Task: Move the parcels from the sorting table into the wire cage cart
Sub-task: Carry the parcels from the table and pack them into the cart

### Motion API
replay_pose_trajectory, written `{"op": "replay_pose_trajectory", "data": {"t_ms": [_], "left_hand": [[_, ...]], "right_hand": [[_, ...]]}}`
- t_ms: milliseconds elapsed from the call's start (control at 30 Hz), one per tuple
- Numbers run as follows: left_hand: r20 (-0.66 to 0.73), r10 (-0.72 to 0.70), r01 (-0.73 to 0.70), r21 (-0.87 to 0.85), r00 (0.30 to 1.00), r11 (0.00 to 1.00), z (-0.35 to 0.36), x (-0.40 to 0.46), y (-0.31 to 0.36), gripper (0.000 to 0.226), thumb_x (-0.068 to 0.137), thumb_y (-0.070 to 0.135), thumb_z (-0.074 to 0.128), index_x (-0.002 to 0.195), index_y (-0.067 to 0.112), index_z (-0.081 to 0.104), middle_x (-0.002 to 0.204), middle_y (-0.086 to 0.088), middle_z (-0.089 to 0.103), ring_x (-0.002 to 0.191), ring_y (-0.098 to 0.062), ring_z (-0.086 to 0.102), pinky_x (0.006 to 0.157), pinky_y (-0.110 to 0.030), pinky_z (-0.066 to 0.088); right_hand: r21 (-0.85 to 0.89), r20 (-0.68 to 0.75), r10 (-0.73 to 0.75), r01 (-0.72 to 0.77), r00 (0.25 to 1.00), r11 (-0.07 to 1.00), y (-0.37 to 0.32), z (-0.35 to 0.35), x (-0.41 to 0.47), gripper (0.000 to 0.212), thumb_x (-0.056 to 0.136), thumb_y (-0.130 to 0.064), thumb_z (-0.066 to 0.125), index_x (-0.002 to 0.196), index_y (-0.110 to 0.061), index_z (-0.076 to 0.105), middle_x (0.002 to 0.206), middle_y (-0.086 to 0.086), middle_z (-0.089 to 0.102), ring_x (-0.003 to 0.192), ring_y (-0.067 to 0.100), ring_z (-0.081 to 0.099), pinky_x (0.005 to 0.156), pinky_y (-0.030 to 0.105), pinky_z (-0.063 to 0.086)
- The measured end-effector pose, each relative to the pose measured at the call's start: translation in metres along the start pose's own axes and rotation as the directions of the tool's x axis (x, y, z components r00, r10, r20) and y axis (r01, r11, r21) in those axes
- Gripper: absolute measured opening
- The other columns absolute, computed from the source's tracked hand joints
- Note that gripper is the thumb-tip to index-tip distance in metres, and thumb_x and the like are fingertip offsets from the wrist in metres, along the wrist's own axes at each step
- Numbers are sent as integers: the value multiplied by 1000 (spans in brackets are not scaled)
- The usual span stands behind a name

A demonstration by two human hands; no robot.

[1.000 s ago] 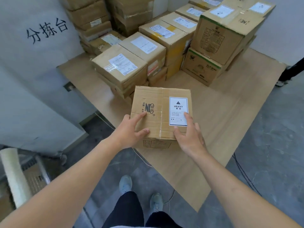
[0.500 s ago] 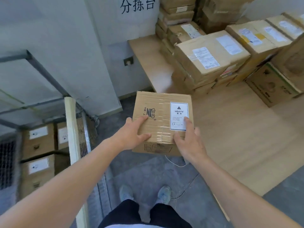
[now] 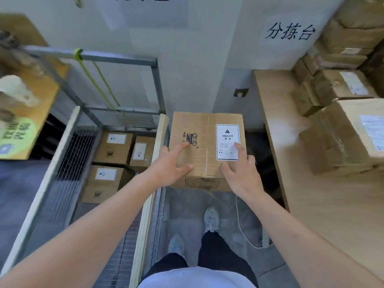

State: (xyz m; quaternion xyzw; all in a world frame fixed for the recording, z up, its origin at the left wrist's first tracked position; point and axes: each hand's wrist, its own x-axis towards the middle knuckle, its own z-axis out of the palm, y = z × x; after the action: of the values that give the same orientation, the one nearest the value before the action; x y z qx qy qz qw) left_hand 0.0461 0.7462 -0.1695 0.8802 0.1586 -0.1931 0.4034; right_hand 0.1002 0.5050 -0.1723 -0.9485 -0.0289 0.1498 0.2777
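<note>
One parcel point(image 3: 204, 146), a brown cardboard box with a white "HEAVY" label point(image 3: 227, 141) on its top right, is carried in mid-air over the grey floor point(image 3: 224, 229), in the gap between the wire cage cart point(image 3: 153, 84) on the left and the sorting table point(image 3: 278, 125) on the right. The box's left edge sits just beside the cart's pale near-right rail point(image 3: 150, 179).

Left hand point(image 3: 168, 166): fingers spread and slightly curled over the top near-left corner, thumb on the top face, gripping the box. Right hand point(image 3: 241, 173): fingers laid over the near-right part of the top, index tip touching the label; it holds that corner.

Three similar labelled boxes point(image 3: 112, 146) rest inside the cart at its far end, two far, one nearer. A yellow-green strap point(image 3: 97, 80) hangs from the cart's top bar.

On the table, more taped parcels point(image 3: 345, 138) are stacked toward the right edge. The white wall point(image 3: 187, 59) behind carries a sign in black characters point(image 3: 289, 32). The person's two grey shoes point(image 3: 211, 219) show below the box.
</note>
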Motion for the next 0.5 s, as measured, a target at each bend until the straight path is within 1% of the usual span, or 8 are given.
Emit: {"op": "replay_pose_trajectory", "data": {"t_ms": [67,100,167,200,267,367,433,500], "left_hand": [[-41,-42,41,-17,998,999,-10,3,-14,76,93,57,67,153,59,20,151,-9,30,111,-32,62,81,-32,56],[-59,-62,60,-39,996,997,-14,5,-20,76,93,57,67,153,59,20,152,-9,30,110,-30,62,79,-30,55],[-99,-104,94,-97,990,991,-21,8,-31,77,93,56,68,154,57,20,154,-8,30,118,-27,59,91,-31,53],[-116,-130,115,-126,985,985,-24,10,-35,78,93,54,68,155,56,21,156,-9,29,124,-27,56,95,-30,50],[-146,-195,166,-189,970,968,-29,14,-42,78,94,51,69,156,53,22,157,-9,26,128,-27,52,95,-29,47],[-178,-308,250,-286,935,925,-31,20,-48,79,94,49,71,156,53,23,152,-8,29,118,-26,53,97,-35,49],[-206,-373,287,-351,905,891,-31,23,-51,78,93,48,71,155,54,24,147,-8,32,115,-23,52,94,-33,46],[-242,-432,314,-407,869,858,-31,24,-55,78,93,46,72,155,54,25,143,-6,34,114,-22,51,95,-34,45]], "right_hand": [[2,43,-61,61,997,998,-14,8,17,67,99,-53,49,156,-44,14,130,3,37,83,15,57,72,36,49],[3,72,-85,85,994,996,-21,12,26,68,98,-53,49,156,-45,14,130,3,38,83,17,59,75,38,52],[3,134,-130,130,982,991,-33,19,47,69,98,-54,49,156,-47,13,130,4,38,82,19,61,80,42,54],[-1,162,-158,160,974,987,-39,23,58,69,98,-54,49,157,-47,13,131,4,38,81,18,60,78,41,52],[-22,214,-219,229,952,973,-52,30,82,70,99,-54,50,158,-47,13,132,4,39,81,17,60,73,38,47],[-52,298,-295,324,908,944,-69,39,117,69,100,-54,51,157,-49,12,139,6,39,91,25,62,77,39,49],[-58,356,-340,383,871,922,-80,45,136,70,99,-55,51,156,-50,11,141,7,38,98,29,63,85,44,53],[-55,406,-383,441,830,896,-92,52,152,70,99,-56,52,156,-51,11,141,8,38,101,28,62,87,45,55]]}}
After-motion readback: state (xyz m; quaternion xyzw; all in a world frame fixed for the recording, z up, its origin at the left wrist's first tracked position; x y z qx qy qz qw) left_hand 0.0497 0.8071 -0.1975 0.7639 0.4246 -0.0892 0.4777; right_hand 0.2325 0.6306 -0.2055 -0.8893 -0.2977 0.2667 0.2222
